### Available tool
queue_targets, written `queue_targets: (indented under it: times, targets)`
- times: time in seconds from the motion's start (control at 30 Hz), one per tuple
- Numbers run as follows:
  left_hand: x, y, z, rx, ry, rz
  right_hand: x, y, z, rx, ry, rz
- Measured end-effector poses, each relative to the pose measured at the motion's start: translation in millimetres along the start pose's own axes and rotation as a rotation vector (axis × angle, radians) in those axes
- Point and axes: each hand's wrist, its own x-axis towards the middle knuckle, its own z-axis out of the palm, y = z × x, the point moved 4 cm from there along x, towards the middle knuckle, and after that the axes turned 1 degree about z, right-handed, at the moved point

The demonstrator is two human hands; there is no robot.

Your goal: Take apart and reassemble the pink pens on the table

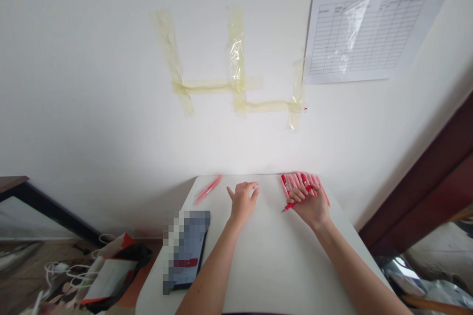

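Red, slim, metal-tipped pen point(290, 205) sits in the right hand point(309, 206), fingers curled round it, by the row of slender pink-and-red pens point(304, 178); left of it, the left hand point(243, 198) is empty, fingers loosely parted. Angle the tip clear of skin.

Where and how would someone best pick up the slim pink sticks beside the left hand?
Probably around the middle of the slim pink sticks, pinched across their long sides, coming from above and the right, nearest the empty left hand. They lie flat, long and narrow, their far ends slanting right.
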Motion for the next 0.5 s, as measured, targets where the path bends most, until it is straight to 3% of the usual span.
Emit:
queue_targets:
  times: [0.27,0.5]
  targets:
    - [-0.1,-4.5,5.2,0.013,-0.027,-0.020,-1.4,0.8,2.7,0.127,0.032,0.025]
    - [-3.0,-21.3,28.9,0.136,-0.262,-0.053,-1.8,1.2,3.2,0.257,0.043,0.088]
